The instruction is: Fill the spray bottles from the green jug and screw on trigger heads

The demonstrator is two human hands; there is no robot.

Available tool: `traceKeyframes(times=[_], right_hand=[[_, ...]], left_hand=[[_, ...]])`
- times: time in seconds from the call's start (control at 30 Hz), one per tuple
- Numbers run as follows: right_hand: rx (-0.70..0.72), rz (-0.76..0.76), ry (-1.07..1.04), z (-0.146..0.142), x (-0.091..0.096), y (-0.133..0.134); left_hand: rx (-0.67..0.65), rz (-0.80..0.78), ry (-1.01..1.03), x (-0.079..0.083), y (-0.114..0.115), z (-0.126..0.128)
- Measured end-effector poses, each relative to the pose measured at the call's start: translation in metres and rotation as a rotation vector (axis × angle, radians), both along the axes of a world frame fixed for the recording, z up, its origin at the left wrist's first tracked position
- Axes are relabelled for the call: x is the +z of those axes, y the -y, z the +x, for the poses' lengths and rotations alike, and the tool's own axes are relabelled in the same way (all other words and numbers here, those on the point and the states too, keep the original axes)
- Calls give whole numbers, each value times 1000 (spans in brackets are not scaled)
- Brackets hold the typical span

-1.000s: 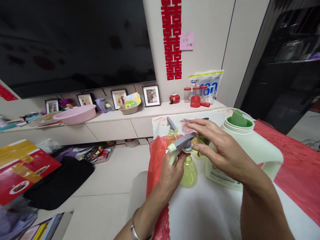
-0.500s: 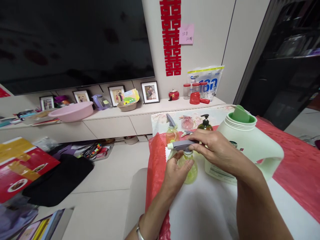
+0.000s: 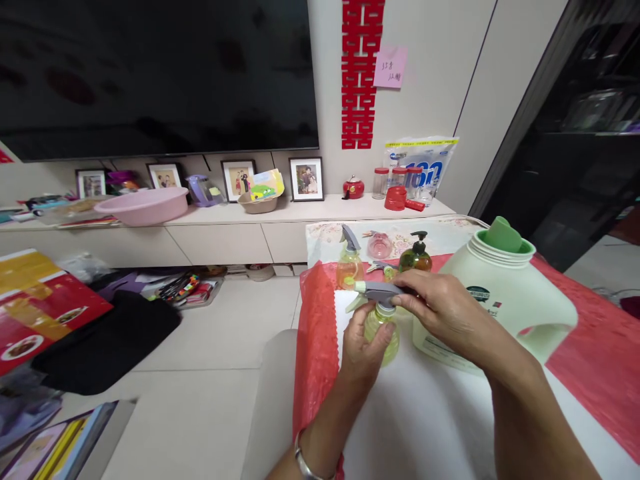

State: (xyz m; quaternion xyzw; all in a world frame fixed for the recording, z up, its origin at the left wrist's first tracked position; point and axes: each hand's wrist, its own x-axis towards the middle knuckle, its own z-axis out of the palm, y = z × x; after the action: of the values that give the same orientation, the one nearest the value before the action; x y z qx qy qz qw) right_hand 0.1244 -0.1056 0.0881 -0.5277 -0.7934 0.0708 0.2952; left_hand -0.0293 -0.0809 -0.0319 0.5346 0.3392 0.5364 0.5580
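A small yellow-green spray bottle (image 3: 389, 343) stands upright at the table's near side, with a grey trigger head on its neck. My left hand (image 3: 364, 347) is wrapped round the bottle's body. From the right, my right hand (image 3: 440, 308) grips the grey trigger head (image 3: 378, 291) between thumb and fingers; its fingertips are partly hidden behind the head. Just to the right of the bottle is a large pale green jug (image 3: 505, 293) with a green scoop-like cap (image 3: 504, 235) in its mouth. Behind my hands is a second spray bottle (image 3: 349, 267) holding orange-yellow liquid.
A dark pump bottle (image 3: 416, 257), a pink glass dish (image 3: 379, 246) and another grey spray head (image 3: 381, 266) stand behind my hands. Red plastic sheeting (image 3: 316, 333) covers the table's left edge. The low cabinet (image 3: 215, 243) behind carries frames, a pink basin (image 3: 145, 205) and jars.
The view has shifted slightly, so the scene sits a little differently. Both hands keep hold of the spray bottle and its head; the right hand's fingers have moved slightly on the head.
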Motion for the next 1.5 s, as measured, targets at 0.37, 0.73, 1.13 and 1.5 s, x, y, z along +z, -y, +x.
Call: traceKeyframes(times=[0.37,0.73,1.13,1.5], right_hand=[[-81,30,31,-7,-9,17],[-155,93,31,-19,-12,19],[-77,127,-512,-19,-58,10],[31,134,-581,-19,-81,7]], left_hand=[[-39,89,-16,-1,1,-2],[-72,119,-39,-3,2,-4],[-26,142,-74,0,2,0],[21,258,-143,2,1,2]])
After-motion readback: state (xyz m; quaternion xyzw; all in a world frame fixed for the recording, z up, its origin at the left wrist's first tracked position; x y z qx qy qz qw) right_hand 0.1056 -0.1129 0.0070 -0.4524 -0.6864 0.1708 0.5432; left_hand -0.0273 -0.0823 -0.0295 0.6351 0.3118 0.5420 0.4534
